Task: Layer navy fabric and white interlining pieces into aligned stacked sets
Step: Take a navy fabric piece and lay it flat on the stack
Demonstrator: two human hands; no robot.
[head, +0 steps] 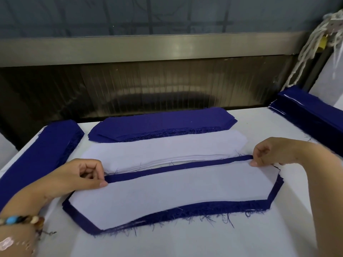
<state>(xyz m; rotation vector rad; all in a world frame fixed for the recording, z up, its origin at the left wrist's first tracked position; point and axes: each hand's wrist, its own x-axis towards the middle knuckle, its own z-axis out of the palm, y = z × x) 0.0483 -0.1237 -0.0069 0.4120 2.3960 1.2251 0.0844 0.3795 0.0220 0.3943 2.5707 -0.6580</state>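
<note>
Head view, looking down at the tabletop (pixel 185 242). Landmark: the white interlining piece (pixel 167 193) lying flat mid-frame. It sits on top of a navy fabric piece (pixel 185 213) of the same shape, whose frayed edge shows as a dark border round the interlining piece on all sides, widest along its near edge. Left hand (pixel 89 175) is at the far-left corner of the interlining piece, thumb pressed on the white, fingers curled at the navy edge, pinching there. Right hand (pixel 265 152) pinches the far-right corner likewise. I cannot tell whether either pinch takes the white layer alone or the navy with it. Just beyond the interlining piece's far edge lies a stack of white interlining (pixel 163 151), and beyond that a stack of navy pieces (pixel 161 125). Left of the interlining piece, well apart, runs a long navy stack (pixel 42 151). Off to its far right stands another navy stack (pixel 311 115), with white cords (pixel 311 52) hanging behind it. A beaded bracelet (pixel 20 219) is on the left wrist.
</note>
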